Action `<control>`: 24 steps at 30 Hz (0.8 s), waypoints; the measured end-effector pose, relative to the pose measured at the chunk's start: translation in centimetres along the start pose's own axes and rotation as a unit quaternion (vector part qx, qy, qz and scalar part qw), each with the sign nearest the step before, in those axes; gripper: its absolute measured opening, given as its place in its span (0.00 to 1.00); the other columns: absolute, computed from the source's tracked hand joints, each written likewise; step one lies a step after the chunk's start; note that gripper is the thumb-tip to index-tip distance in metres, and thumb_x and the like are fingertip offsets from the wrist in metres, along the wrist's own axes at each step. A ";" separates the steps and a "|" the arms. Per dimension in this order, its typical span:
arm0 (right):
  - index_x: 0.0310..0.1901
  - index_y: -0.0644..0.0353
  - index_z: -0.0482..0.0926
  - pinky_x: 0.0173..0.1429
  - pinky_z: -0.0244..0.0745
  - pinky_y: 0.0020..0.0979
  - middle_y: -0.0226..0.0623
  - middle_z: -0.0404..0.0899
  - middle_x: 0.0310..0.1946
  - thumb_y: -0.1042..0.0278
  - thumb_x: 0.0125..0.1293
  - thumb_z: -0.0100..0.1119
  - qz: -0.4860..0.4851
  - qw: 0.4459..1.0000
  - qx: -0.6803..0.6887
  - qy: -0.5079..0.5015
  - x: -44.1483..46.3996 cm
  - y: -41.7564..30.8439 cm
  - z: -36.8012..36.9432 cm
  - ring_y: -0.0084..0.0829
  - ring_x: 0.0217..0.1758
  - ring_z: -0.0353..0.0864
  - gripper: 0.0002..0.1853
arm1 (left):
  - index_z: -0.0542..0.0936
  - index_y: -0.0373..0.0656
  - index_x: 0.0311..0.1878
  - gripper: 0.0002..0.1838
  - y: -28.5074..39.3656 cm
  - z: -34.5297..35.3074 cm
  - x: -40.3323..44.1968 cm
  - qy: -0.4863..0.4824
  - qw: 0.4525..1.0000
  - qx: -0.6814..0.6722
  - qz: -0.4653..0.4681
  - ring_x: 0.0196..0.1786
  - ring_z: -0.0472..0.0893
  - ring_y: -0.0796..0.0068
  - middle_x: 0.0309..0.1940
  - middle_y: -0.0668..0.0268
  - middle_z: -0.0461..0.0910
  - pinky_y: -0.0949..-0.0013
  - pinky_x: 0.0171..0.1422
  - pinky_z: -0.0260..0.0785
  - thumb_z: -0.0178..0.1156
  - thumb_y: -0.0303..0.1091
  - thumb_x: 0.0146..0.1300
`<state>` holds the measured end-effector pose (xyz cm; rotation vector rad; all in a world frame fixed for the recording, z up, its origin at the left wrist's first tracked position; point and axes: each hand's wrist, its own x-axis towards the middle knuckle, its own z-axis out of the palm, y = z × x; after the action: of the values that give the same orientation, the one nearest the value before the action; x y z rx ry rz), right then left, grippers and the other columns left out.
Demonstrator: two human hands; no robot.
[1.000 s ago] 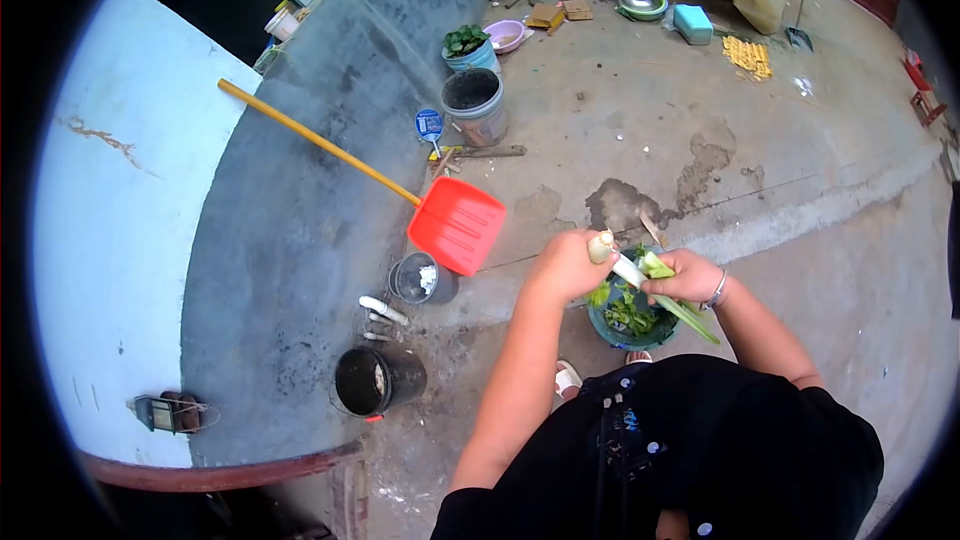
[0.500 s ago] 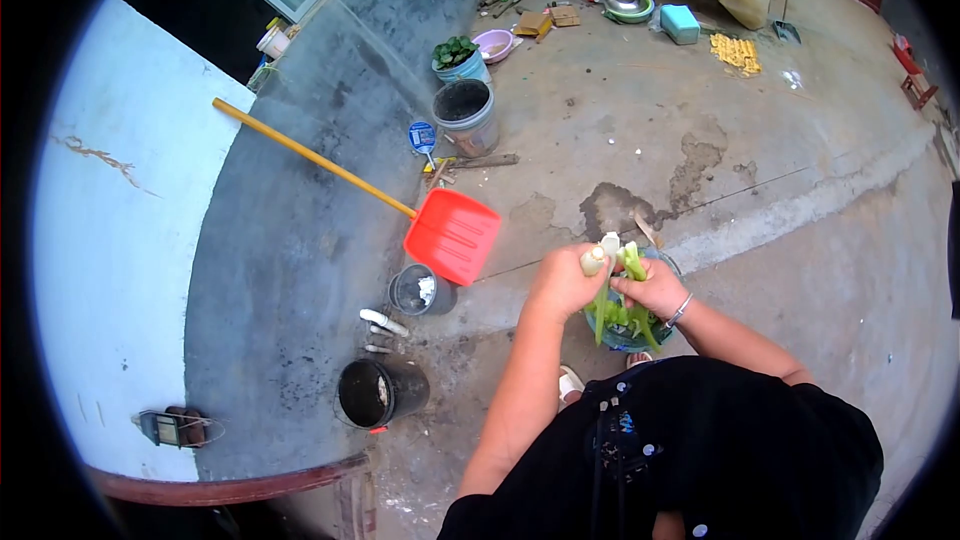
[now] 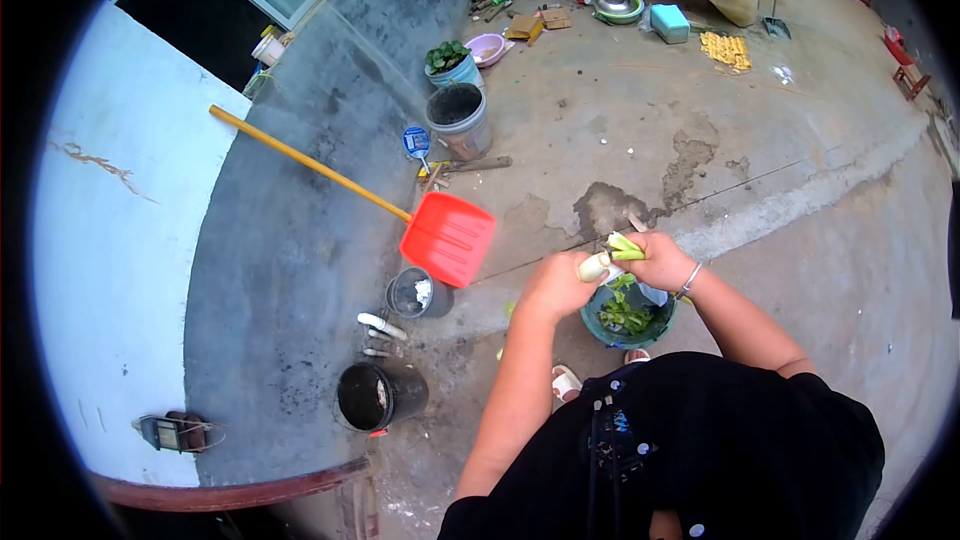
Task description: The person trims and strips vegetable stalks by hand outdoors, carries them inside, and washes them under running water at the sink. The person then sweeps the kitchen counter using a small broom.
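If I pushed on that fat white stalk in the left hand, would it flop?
The white stalk is probably stiff where it pokes from the left hand, since that end looks thick. It might roll if put down, because the end looks round.

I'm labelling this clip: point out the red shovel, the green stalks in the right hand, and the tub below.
Red shovel point(image 3: 447, 237): head view, middle of the scoop.
Green stalks point(image 3: 626, 248): head view, their exposed ends.
Tub point(image 3: 594, 325): head view, its wall.

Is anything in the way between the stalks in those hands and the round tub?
Nothing visible is. The left hand holds a pale stalk, the right hand green stalks, above the open tub with leaves inside.
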<state>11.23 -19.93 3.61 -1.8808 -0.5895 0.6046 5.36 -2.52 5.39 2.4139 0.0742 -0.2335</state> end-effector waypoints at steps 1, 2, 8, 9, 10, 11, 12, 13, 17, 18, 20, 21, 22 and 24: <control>0.34 0.62 0.76 0.36 0.69 0.26 0.31 0.76 0.23 0.67 0.58 0.57 0.003 1.000 0.010 -0.011 0.0 0.3 0.1 0.23 0.27 0.72 0.08 | 0.78 0.41 0.33 0.13 0.1 0.0 -0.1 -0.005 1.000 -0.010 -0.007 0.29 0.76 0.55 0.25 0.53 0.77 0.62 0.36 0.68 0.64 0.40 0.49; 0.33 0.62 0.75 0.33 0.69 0.26 0.30 0.75 0.21 0.66 0.59 0.56 0.006 1.000 0.019 -0.022 0.0 0.8 0.2 0.22 0.26 0.72 0.08 | 0.78 0.41 0.33 0.13 0.1 -0.1 -0.3 -0.004 1.000 -0.010 -0.008 0.29 0.76 0.55 0.25 0.53 0.77 0.62 0.36 0.68 0.64 0.40 0.49; 0.32 0.57 0.71 0.26 0.61 0.22 0.26 0.67 0.17 0.62 0.61 0.55 -0.002 0.946 0.314 -0.081 0.5 4.2 1.6 0.19 0.20 0.65 0.08 | 0.78 0.40 0.34 0.14 0.4 -0.7 -0.9 -0.009 0.999 -0.050 -0.001 0.28 0.76 0.62 0.26 0.56 0.78 0.64 0.35 0.68 0.64 0.40 0.50; 0.32 0.57 0.71 0.26 0.61 0.22 0.26 0.67 0.17 0.62 0.61 0.55 -0.002 0.946 0.315 -0.082 0.6 4.3 1.8 0.19 0.20 0.65 0.08 | 0.78 0.40 0.33 0.13 0.1 -0.6 -0.8 -0.003 0.998 -0.063 0.013 0.28 0.76 0.63 0.25 0.56 0.78 0.65 0.35 0.68 0.64 0.40 0.50; 0.33 0.57 0.71 0.26 0.62 0.23 0.26 0.67 0.17 0.62 0.61 0.55 -0.006 0.922 0.376 -0.094 0.6 4.5 2.0 0.20 0.20 0.65 0.08 | 0.78 0.40 0.33 0.13 -0.1 -0.5 -0.8 0.001 0.997 -0.077 0.027 0.28 0.76 0.64 0.25 0.57 0.77 0.65 0.35 0.68 0.64 0.39 0.51; 0.33 0.56 0.70 0.27 0.62 0.23 0.27 0.66 0.17 0.62 0.60 0.56 -0.010 0.894 0.435 -0.105 0.6 4.6 2.1 0.20 0.20 0.65 0.09 | 0.78 0.40 0.33 0.13 -0.1 -0.5 -0.8 0.001 0.997 -0.077 0.027 0.28 0.76 0.64 0.25 0.57 0.77 0.65 0.35 0.68 0.64 0.39 0.51; 0.33 0.56 0.70 0.27 0.62 0.23 0.27 0.66 0.17 0.62 0.60 0.56 -0.010 0.894 0.435 -0.105 0.5 4.5 2.2 0.20 0.20 0.65 0.09 | 0.78 0.39 0.33 0.12 -0.1 -0.5 -0.8 0.008 0.996 -0.077 0.034 0.28 0.76 0.64 0.25 0.58 0.77 0.66 0.35 0.68 0.64 0.39 0.51; 0.33 0.56 0.70 0.27 0.62 0.24 0.27 0.66 0.18 0.62 0.60 0.56 -0.004 0.877 0.468 -0.108 0.5 4.5 2.4 0.20 0.19 0.64 0.08 | 0.78 0.39 0.32 0.12 -0.1 -0.5 -0.8 0.015 0.996 -0.077 0.042 0.28 0.76 0.65 0.24 0.58 0.77 0.66 0.35 0.68 0.64 0.38 0.51; 0.33 0.54 0.69 0.28 0.62 0.25 0.27 0.66 0.18 0.63 0.61 0.55 0.003 0.811 0.573 -0.118 0.2 3.7 2.8 0.20 0.19 0.64 0.07 | 0.78 0.39 0.31 0.11 -0.5 0.0 -0.7 0.048 0.992 -0.071 0.093 0.29 0.75 0.65 0.24 0.58 0.77 0.67 0.36 0.67 0.64 0.37 0.51; 0.33 0.54 0.69 0.28 0.62 0.25 0.27 0.66 0.18 0.63 0.61 0.55 0.003 0.810 0.574 -0.118 0.2 3.4 3.1 0.20 0.19 0.64 0.07 | 0.78 0.39 0.31 0.10 -0.3 0.1 -0.8 0.055 0.991 -0.075 0.098 0.29 0.75 0.65 0.25 0.59 0.77 0.67 0.36 0.67 0.63 0.35 0.51; 0.33 0.54 0.70 0.28 0.62 0.25 0.26 0.67 0.19 0.63 0.61 0.54 0.004 0.759 0.642 -0.106 0.1 2.9 3.6 0.19 0.19 0.64 0.06 | 0.78 0.40 0.31 0.08 -0.4 0.3 -0.7 0.060 0.990 -0.077 0.105 0.30 0.75 0.66 0.25 0.59 0.76 0.67 0.36 0.67 0.63 0.34 0.51; 0.33 0.54 0.70 0.28 0.62 0.25 0.26 0.67 0.19 0.63 0.61 0.54 0.003 0.759 0.643 -0.104 0.2 2.9 3.6 0.19 0.19 0.64 0.06 | 0.78 0.40 0.32 0.08 -0.6 0.4 -0.6 0.070 0.988 -0.074 0.119 0.30 0.75 0.65 0.26 0.59 0.76 0.67 0.36 0.67 0.62 0.33 0.51; 0.32 0.53 0.70 0.28 0.62 0.25 0.26 0.67 0.20 0.63 0.61 0.54 0.009 0.761 0.639 -0.108 0.4 2.9 3.6 0.20 0.19 0.64 0.06 | 0.78 0.40 0.32 0.07 -0.8 0.5 -0.5 0.081 0.985 -0.072 0.134 0.30 0.75 0.65 0.26 0.59 0.76 0.67 0.36 0.67 0.62 0.31 0.51; 0.32 0.53 0.70 0.28 0.62 0.26 0.26 0.67 0.20 0.64 0.61 0.54 0.016 0.764 0.635 -0.111 0.5 3.0 3.7 0.20 0.19 0.64 0.05 | 0.78 0.39 0.33 0.07 -0.8 0.7 -0.6 0.100 0.983 -0.078 0.135 0.31 0.75 0.65 0.27 0.59 0.76 0.67 0.37 0.67 0.62 0.30 0.51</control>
<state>9.61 -18.13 -0.57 -0.5186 -0.1514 0.9313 4.54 -2.37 4.52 2.2532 -0.1397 0.1354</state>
